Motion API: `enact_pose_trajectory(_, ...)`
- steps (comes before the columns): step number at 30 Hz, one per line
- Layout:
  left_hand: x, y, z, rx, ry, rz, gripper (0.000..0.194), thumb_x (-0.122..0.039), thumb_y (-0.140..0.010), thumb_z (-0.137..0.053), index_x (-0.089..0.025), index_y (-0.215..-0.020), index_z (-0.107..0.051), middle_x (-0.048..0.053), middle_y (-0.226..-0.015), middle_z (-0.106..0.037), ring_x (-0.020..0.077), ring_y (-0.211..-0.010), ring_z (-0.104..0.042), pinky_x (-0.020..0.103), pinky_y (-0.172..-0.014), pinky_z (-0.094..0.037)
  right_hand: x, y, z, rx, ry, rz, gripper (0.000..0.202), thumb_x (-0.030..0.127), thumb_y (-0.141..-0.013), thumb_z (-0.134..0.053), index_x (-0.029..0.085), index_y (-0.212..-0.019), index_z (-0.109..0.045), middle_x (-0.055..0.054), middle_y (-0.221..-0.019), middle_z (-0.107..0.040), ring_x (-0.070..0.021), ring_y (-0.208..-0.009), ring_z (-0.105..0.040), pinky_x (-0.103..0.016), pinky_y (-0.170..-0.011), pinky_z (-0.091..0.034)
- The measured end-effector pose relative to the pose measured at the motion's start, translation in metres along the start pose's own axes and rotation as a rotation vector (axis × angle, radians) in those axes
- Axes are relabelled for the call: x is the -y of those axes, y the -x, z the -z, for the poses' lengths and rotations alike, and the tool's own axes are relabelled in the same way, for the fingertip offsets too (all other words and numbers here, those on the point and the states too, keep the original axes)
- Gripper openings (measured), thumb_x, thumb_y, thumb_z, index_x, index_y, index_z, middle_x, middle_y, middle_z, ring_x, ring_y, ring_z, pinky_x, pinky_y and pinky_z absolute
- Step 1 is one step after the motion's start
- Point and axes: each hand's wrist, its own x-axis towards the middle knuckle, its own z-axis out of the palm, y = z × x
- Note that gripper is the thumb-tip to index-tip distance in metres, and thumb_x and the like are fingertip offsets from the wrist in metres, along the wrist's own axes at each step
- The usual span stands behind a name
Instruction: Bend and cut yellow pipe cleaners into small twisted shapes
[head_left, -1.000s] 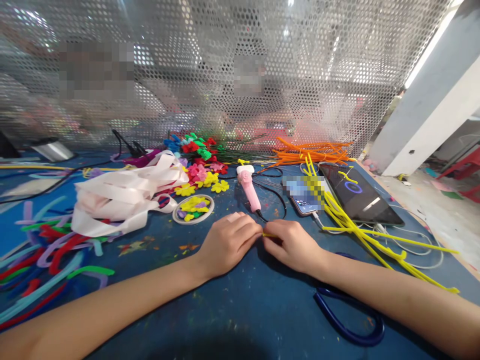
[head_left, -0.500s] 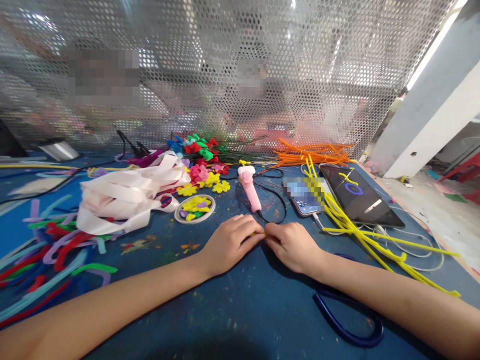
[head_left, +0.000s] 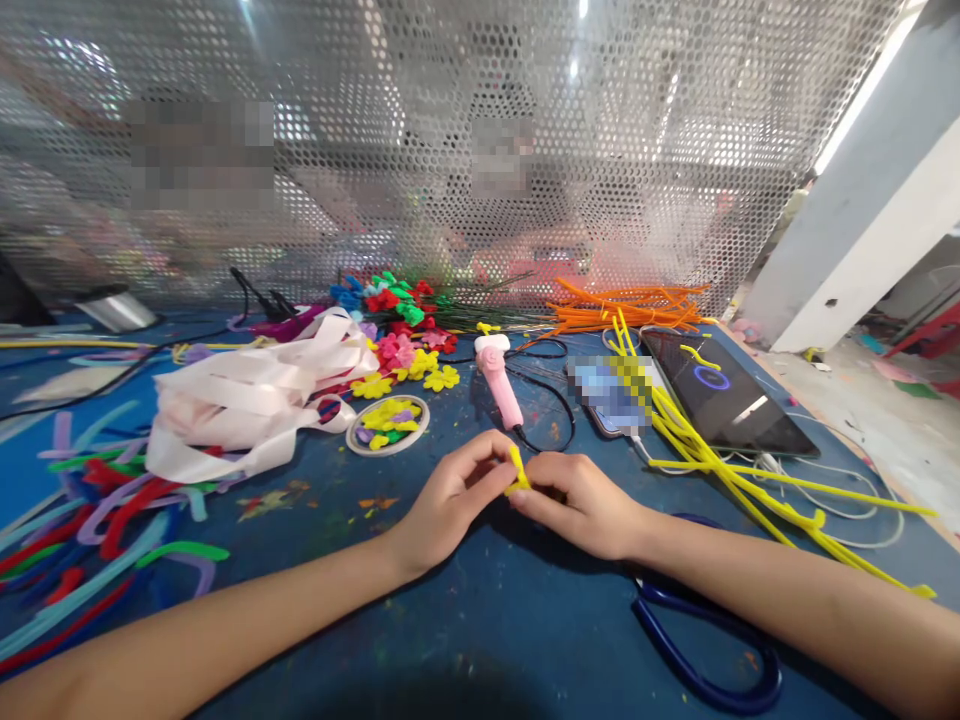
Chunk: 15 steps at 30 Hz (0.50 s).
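Observation:
A short, bent piece of yellow pipe cleaner [head_left: 518, 470] is pinched between my two hands above the middle of the table. My left hand [head_left: 465, 485] grips it from the left with thumb and forefinger. From the right, my right hand [head_left: 581, 500] holds its lower end, the other fingers curled under. Just beyond the hands lies a pink corded tool [head_left: 499, 385] that looks like a small glue gun. Blue looped handles, seemingly of scissors [head_left: 697, 680], lie partly under my right forearm.
Yellow pipe cleaners [head_left: 697, 440] cross a phone [head_left: 611, 395] and tablet [head_left: 727, 390] at right. Orange pipe cleaners [head_left: 622, 308] lie behind. Left are pale ribbon [head_left: 247, 400], coloured pipe cleaners [head_left: 142, 530] and a round dish [head_left: 425, 425] of small pieces. A perforated metal screen [head_left: 420, 200] stands behind.
My hands have turned and shifted slightly down, with the fingertips raised apart. The yellow piece, mostly hidden before, now shows standing up between them.

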Motion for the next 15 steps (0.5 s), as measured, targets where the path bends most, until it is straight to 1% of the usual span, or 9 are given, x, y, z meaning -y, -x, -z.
enact_pose_trajectory(3, 0.0029, 0.0009, -0.0004, -0.043, -0.019, 0.019, 0.016, -0.031, -0.088, -0.047, -0.018, -0.079, -0.050, 0.000, -0.075, -0.050, 0.0121, -0.071, -0.049, 0.023, -0.063, -0.044, 0.0001, -0.0012, -0.0007, -0.045, -0.006, -0.020, 0.030, 0.035, -0.090, -0.045, 0.016, -0.068, -0.053, 0.003, -0.063, -0.048, -0.0081, -0.057, -0.042, -0.020, -0.055, -0.032)
enact_pose_trajectory(7, 0.0066, 0.0012, -0.0015, -0.019, 0.014, 0.011, 0.014, -0.029, -0.088, -0.049, -0.018, -0.081, -0.049, 0.000, -0.076, -0.051, 0.0114, -0.069, -0.050, 0.022, -0.062, -0.045, -0.0009, -0.0011, -0.0004, -0.066, -0.068, -0.037, 0.031, 0.031, -0.092, -0.041, 0.016, -0.069, -0.055, 0.001, -0.067, -0.054, -0.0094, -0.063, -0.050, -0.020, -0.061, -0.036)
enact_pose_trajectory(9, 0.0070, 0.0014, -0.0017, -0.035, 0.013, -0.014, 0.010, -0.028, -0.087, -0.051, -0.018, -0.088, -0.049, 0.001, -0.080, -0.052, 0.0114, -0.070, -0.052, 0.023, -0.064, -0.046, -0.0016, -0.0006, 0.0001, -0.065, -0.114, -0.051, 0.031, 0.030, -0.092, -0.041, 0.016, -0.069, -0.055, 0.001, -0.066, -0.054, -0.0092, -0.062, -0.050, -0.020, -0.060, -0.037)
enact_pose_trajectory(11, 0.0064, 0.0019, -0.0013, -0.048, -0.028, -0.055, 0.011, -0.027, -0.087, -0.052, -0.019, -0.094, -0.051, 0.001, -0.084, -0.054, 0.0114, -0.072, -0.054, 0.023, -0.067, -0.047, -0.0023, -0.0002, 0.0006, -0.035, -0.182, -0.073, 0.031, 0.031, -0.092, -0.041, 0.016, -0.069, -0.055, 0.002, -0.063, -0.053, -0.0084, -0.059, -0.048, -0.019, -0.058, -0.037)
enact_pose_trajectory(13, 0.0054, 0.0022, -0.0004, -0.057, -0.089, -0.089, 0.010, -0.027, -0.087, -0.052, -0.018, -0.091, -0.053, 0.001, -0.083, -0.055, 0.0113, -0.073, -0.055, 0.022, -0.068, -0.047, -0.0025, -0.0001, 0.0008, -0.028, -0.217, -0.088, 0.032, 0.032, -0.092, -0.041, 0.015, -0.069, -0.055, 0.002, -0.062, -0.052, -0.0082, -0.058, -0.047, -0.019, -0.057, -0.037)
enact_pose_trajectory(15, 0.0049, 0.0021, 0.0004, -0.059, -0.126, -0.089, 0.013, -0.029, -0.087, -0.052, -0.017, -0.084, -0.055, 0.002, -0.080, -0.056, 0.0118, -0.072, -0.054, 0.022, -0.066, -0.046, -0.0022, -0.0004, 0.0010, -0.088, -0.210, -0.090, 0.029, 0.035, -0.091, -0.044, 0.016, -0.072, -0.056, 0.001, -0.066, -0.053, -0.0089, -0.061, -0.048, -0.020, -0.058, -0.037)
